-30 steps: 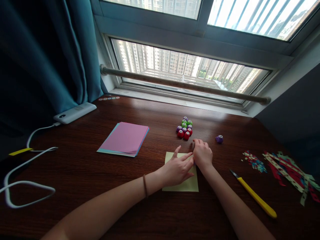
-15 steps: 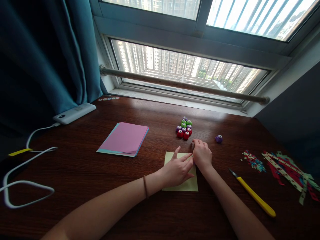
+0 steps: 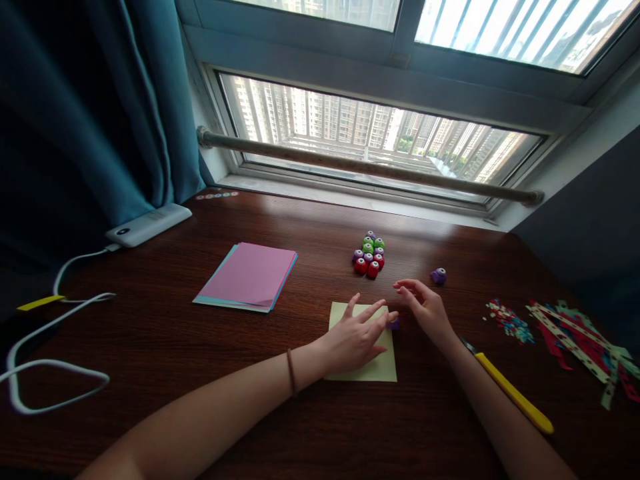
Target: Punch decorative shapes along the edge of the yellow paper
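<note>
My left hand (image 3: 354,338) lies with fingers spread on a pale yellow sheet of paper (image 3: 385,371). A small purple craft punch (image 3: 394,324) sits at the sheet's right edge, partly hidden behind my left fingertips. My right hand (image 3: 424,307) is just to the right of the sheet, fingers loosely bent and apart, with nothing visible in it. Beyond that hand, another purple punch (image 3: 439,275) stands alone on the table. Several red, green and purple punches (image 3: 369,255) are grouped beyond the paper.
A pile of coloured paper sheets (image 3: 250,273) lies to the left. At right are a yellow-handled craft knife (image 3: 515,393), paper confetti (image 3: 510,321) and punched paper strips (image 3: 575,340). A white power bank (image 3: 150,225) with a cable (image 3: 65,363) lies near the curtain.
My right hand has let go of the purple punch at the sheet's edge and moved a little to the right, its fingers opening. My left hand has stayed on the paper.
</note>
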Demonstrator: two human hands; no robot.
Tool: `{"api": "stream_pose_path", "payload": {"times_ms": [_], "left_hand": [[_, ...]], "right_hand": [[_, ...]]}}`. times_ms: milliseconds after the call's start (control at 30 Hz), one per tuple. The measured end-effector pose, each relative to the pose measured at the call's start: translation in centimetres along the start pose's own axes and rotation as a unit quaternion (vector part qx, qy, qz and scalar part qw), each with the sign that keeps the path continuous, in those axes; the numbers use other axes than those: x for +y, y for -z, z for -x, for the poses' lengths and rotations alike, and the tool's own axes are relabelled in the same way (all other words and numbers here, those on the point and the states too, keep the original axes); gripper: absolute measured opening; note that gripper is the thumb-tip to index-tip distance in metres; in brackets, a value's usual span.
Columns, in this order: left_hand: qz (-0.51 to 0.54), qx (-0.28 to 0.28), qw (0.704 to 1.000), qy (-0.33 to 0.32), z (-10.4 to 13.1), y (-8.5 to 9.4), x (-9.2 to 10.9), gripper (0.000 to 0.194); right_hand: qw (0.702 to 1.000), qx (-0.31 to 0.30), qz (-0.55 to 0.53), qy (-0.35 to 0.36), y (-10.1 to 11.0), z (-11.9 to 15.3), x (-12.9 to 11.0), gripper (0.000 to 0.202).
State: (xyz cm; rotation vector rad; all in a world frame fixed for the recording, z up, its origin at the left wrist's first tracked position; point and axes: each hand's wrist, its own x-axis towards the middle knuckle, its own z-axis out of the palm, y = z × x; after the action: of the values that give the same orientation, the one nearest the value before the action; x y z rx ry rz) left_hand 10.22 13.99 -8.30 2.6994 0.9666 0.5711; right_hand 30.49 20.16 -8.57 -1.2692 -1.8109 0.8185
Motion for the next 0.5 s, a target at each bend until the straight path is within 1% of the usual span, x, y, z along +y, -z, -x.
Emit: {"api": "stream_pose_path", "payload": {"times_ms": [67,133,267,367,433,500], "left_hand": [[-0.001,-0.004,1.000,0.006,0.0,0.0,0.0,0.061],[0.001,-0.006,1.000,0.010,0.0,-0.1,0.0,0.064],[0.004,-0.008,1.000,0.009,0.0,0.0,0.0,0.066],[0.003,-0.006,1.000,0.007,0.1,0.0,-0.1,0.067],[-0.001,-0.004,1.000,0.006,0.1,0.0,-0.1,0.068],[-0.004,-0.003,1.000,0.008,0.1,0.0,-0.1,0.070]], "right_hand": [[0.998,-0.041,-0.046,-0.002,0.8,1.0,0.3,0.031],[0.995,-0.082,-0.053,0.004,1.4,1.9,0.5,0.032],[0.986,-0.146,0.028,0.077,1.6,2.4,0.6,0.038],[0.980,-0.155,0.060,0.112,1.5,2.3,0.4,0.030],[0.980,-0.150,0.065,0.111,1.4,2.2,0.3,0.023],[0.983,-0.143,0.051,0.103,1.5,2.2,0.3,0.021]]}}
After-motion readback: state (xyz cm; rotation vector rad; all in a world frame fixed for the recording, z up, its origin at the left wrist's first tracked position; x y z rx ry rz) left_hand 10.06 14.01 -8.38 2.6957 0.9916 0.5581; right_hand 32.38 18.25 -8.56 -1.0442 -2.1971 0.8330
